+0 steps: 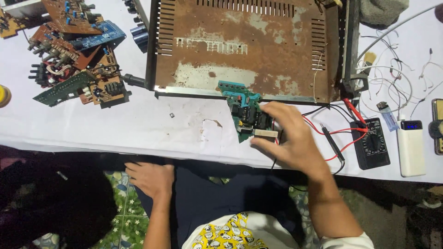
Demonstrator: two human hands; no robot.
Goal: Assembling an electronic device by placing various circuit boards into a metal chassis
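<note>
My right hand (287, 138) rests on the white table, with its fingers closed around the near end of a green circuit board (243, 107) that carries black blocks and a pale rectangular part. The board lies against the front edge of a rusty metal chassis plate (244, 46). My left hand (150, 177) sits below the table edge on my dark trouser leg, palm down, fingers spread, holding nothing.
A heap of brown and green circuit boards (74, 55) lies at the back left. To the right are a black multimeter (371, 144) with red and black leads, a white power bank (410, 147), a lighter (387, 115) and loose thin wires (392, 74). A small metal bit (171, 115) lies on the cloth.
</note>
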